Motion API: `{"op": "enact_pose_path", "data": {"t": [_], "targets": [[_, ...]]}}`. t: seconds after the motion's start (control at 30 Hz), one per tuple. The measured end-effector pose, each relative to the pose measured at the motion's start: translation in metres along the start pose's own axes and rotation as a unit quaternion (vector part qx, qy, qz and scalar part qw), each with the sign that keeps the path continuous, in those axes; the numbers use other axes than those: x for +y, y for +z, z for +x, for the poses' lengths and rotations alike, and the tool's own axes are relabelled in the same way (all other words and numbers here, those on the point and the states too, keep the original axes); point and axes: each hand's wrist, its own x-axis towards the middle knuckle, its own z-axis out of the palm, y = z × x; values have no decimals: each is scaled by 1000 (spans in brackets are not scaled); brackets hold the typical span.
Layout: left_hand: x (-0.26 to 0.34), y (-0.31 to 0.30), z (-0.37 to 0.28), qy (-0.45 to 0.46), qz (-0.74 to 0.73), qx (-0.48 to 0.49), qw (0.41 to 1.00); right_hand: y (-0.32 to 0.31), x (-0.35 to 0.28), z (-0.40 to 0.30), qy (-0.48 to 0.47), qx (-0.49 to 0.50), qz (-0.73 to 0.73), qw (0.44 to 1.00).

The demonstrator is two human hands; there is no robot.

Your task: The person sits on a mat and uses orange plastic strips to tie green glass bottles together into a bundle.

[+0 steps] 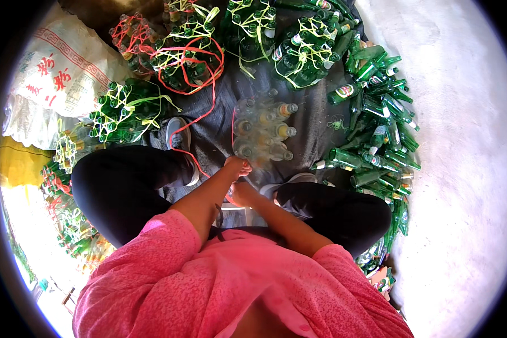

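Note:
A cluster of clear glass bottles [267, 134] stands on the dark ground cloth in front of me, with several necks leaning right. Red plastic twine [214, 99] trails from a green bottle bundle down toward my hands, and a thin red strand also runs along the cluster's left side. My left hand [239, 165], fingers curled, is at the cluster's near edge; what it grips is hidden. Just below it, nearer my body, my right hand [241, 194] is closed with red twine showing at its edge.
Green bottle bundles tied with yellow-green strips [129, 112] stand to the left, and another bundle [306, 53] lies ahead. Loose green bottles [382, 126] are heaped along the pale wall [456, 126] at right. A white woven sack [61, 67] bears writing. My shoes [179, 131] flank the work area.

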Motion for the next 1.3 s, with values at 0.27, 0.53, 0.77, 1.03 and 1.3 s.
{"op": "enact_pose_path", "data": {"t": [0.27,0.53,0.77,1.03,1.3], "targets": [[16,33,-26,13,25,120,992,32,30,10,-21,-14,-68,997],[15,10,-8,-3,174,43,984,35,45,19,92,-11,86,992],[25,-5,6,-47,118,-2,992,-20,16,15,310,150,722,600],[27,16,-42,-79,163,90,979,18,45,19,167,169,40,971],[31,15,-48,-105,99,6,990,-7,30,-7,166,89,39,981]]}}
